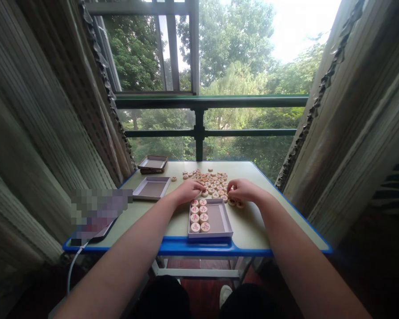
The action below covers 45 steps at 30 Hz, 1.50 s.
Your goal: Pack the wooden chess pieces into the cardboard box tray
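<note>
Pale counter [246, 170] fills mid-frame; at its centre my left grip [190, 188] and right grip [243, 189] meet round pieces [214, 186], whether closed I cannot tell

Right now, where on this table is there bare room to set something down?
Bare table shows beyond the right hand, at the far right corner, and right of the right forearm. The near tray is bare right of its columns of pieces; the left tray looks bare. Loose pieces crowd the middle, between the left hand and right.
</note>
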{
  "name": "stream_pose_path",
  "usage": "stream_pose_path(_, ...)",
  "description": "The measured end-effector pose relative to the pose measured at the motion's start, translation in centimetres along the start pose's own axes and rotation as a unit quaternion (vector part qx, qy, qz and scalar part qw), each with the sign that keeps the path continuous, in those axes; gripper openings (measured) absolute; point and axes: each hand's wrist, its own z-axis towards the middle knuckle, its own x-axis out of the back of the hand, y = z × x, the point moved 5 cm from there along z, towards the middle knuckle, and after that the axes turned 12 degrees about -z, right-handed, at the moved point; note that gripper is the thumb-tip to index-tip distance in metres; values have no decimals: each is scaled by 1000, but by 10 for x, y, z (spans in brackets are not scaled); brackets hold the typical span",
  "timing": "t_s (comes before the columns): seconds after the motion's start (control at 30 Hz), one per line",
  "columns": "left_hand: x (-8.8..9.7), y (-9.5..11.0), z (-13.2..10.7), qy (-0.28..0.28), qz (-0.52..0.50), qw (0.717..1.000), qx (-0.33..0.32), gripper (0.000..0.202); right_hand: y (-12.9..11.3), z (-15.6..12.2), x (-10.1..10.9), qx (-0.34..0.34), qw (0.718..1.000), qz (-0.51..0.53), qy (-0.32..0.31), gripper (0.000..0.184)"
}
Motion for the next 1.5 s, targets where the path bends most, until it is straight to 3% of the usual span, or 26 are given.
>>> stream_pose_path(0.13, 1, -1, 0, 0, 1, 1000, 16, 27, -1, 7, -2, 5, 997, -24, 75, 23)
stream_pose_path(0.27, 4, -8, 1, 44, 20, 998, 45, 27, 0, 10, 1, 13, 987, -24, 159, 25)
stream_pose_path(0.47, 11, -18, 0, 109, 45, 988, 102, 28, 6, 13, -1, 20, 981, -35, 188, 27)
stream_pose_path(0.63, 22, -20, -1, 158, 77, 975, 136, 45, -2, 19, -9, 72, 981, 6, 183, 30)
stream_pose_path(0.7, 22, -22, 0, 150, 102, 972, 150, 51, -10, 20, -11, 108, 976, 52, 182, 33)
stream_pose_path(0.8, 15, -26, 3, 91, 107, 979, 149, 49, -21, 21, -12, 163, 964, 96, 185, 32)
stream_pose_path(0.93, 9, -28, 5, 56, 101, 986, 124, 41, -32, 22, -15, 226, 956, 62, 176, 21)
stream_pose_path(1.2, 10, -19, 5, 80, 115, 987, 84, 46, -26, 24, -13, 149, 967, 24, 204, 27)
stream_pose_path(1.33, 8, -14, 3, 60, 110, 989, 83, 41, -29, 23, -16, 162, 972, -4, 169, 26)
stream_pose_path(1.5, 12, -12, 1, 73, 109, 987, 90, 39, -30, 23, -16, 153, 971, -14, 183, 26)
